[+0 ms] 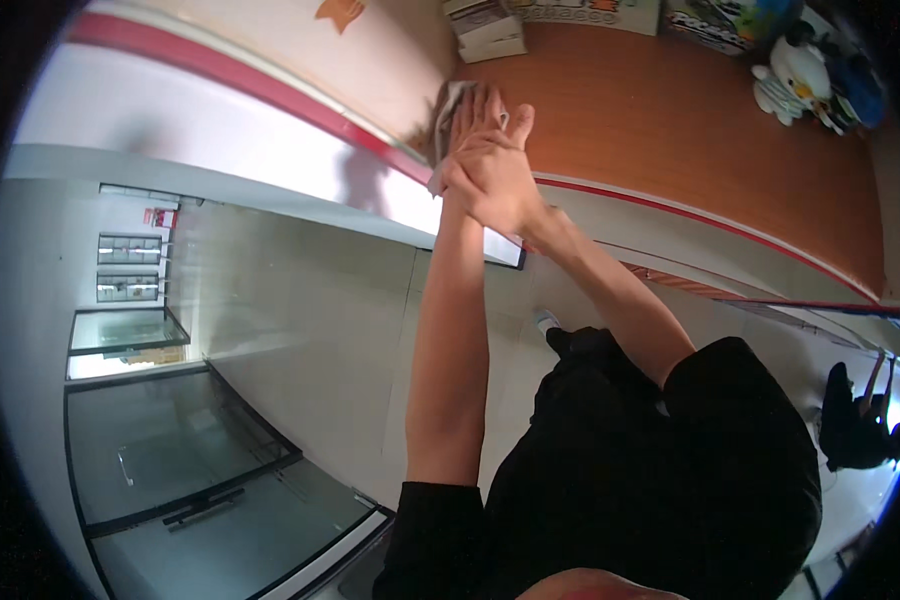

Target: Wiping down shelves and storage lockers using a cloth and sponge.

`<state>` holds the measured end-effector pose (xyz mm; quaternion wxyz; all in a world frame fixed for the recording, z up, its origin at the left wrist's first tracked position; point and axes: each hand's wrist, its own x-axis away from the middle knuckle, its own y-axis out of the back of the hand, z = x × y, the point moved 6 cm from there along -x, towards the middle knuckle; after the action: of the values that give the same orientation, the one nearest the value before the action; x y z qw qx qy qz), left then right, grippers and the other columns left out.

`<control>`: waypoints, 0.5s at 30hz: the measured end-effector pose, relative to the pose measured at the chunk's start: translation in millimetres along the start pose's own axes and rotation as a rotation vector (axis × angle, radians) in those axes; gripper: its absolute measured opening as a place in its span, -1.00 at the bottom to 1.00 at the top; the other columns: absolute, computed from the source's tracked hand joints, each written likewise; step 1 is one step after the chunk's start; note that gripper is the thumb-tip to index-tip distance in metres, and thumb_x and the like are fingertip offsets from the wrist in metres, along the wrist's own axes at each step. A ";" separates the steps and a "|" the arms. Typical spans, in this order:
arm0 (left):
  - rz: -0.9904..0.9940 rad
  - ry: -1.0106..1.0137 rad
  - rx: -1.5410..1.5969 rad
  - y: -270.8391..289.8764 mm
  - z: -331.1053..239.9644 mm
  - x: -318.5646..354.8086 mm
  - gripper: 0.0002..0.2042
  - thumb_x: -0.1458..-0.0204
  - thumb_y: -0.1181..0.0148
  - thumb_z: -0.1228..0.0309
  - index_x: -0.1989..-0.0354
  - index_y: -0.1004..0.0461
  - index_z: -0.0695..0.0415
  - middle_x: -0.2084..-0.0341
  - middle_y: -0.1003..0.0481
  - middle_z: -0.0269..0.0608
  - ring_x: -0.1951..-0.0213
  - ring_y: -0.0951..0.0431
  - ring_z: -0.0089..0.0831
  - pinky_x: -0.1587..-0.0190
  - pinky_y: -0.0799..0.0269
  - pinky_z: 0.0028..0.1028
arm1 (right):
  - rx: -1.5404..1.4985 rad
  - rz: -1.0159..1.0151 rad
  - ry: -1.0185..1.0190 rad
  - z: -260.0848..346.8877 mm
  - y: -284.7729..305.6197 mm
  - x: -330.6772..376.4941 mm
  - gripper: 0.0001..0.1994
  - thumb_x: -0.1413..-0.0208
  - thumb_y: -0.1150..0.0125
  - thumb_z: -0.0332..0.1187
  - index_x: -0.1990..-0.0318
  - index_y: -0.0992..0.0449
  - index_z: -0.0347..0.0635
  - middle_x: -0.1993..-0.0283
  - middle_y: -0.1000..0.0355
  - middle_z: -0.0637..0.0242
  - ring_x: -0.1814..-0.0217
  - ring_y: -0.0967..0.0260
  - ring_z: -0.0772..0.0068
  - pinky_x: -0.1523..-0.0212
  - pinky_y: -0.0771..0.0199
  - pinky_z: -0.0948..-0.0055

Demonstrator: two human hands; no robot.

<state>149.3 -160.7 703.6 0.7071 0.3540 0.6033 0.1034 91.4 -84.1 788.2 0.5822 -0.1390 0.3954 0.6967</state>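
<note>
My left hand [481, 112] lies over a greyish cloth [448, 112], fingers stretched out, pressing it into the corner where the cream side panel [390, 50] meets the brown wooden shelf [620, 110]. Part of the cloth is hidden under the palm. My right hand [492, 180] is closed around my left wrist, its fingers curled over the near side. Both forearms reach up and away from me to this spot at the shelf's left end.
A white plush toy [798, 80] sits at the shelf's right end. Boxes [485, 28] stand along its back. Red trim [690, 212] runs along the front edge. Below lies a tiled floor [310, 270], with glass doors [170, 450] at left and a dark-clothed person [855, 425] far right.
</note>
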 end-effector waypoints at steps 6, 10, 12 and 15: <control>0.077 0.079 0.023 24.9 -42.1 2.0 -0.34 -0.34 0.01 -0.12 -0.35 -0.36 0.21 -0.32 -0.42 0.04 -0.35 -0.40 0.05 -0.40 -0.26 -0.15 | 0.058 0.080 -0.035 10.5 27.1 28.4 -0.71 -0.18 -0.01 -0.35 0.50 -0.62 -0.20 0.37 -0.61 0.24 0.20 -0.42 0.14 -0.19 -0.25 0.29; 0.096 0.192 0.054 37.3 -74.9 9.9 -0.34 -0.35 0.01 -0.10 -0.37 -0.33 0.24 -0.33 -0.39 0.08 -0.37 -0.36 0.08 -0.42 -0.22 -0.10 | 0.028 0.121 -0.017 24.5 48.8 54.6 -0.70 -0.18 -0.01 -0.34 0.50 -0.61 -0.22 0.37 -0.61 0.23 0.20 -0.41 0.12 -0.20 -0.24 0.28; 0.108 0.260 0.085 38.4 -91.5 17.2 -0.33 -0.35 0.02 -0.10 -0.38 -0.32 0.25 -0.35 -0.37 0.09 -0.40 -0.33 0.09 -0.42 -0.21 -0.07 | 0.004 0.134 -0.016 26.9 60.6 68.9 -0.70 -0.18 -0.01 -0.34 0.51 -0.60 -0.24 0.36 -0.61 0.22 0.20 -0.40 0.11 -0.21 -0.24 0.27; 0.065 0.263 0.035 39.7 -114.0 21.0 -0.27 -0.32 0.03 -0.17 -0.38 -0.31 0.26 -0.36 -0.35 0.12 -0.41 -0.29 0.12 -0.42 -0.20 -0.05 | 0.003 0.149 -0.015 31.5 79.1 81.6 -0.70 -0.18 0.00 -0.34 0.50 -0.60 -0.26 0.36 -0.60 0.20 0.19 -0.40 0.10 -0.18 -0.26 0.26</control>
<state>60.1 -76.9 709.6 0.6121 0.3691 0.6805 0.1614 3.8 -5.2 786.1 0.5320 -0.1032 0.4013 0.7384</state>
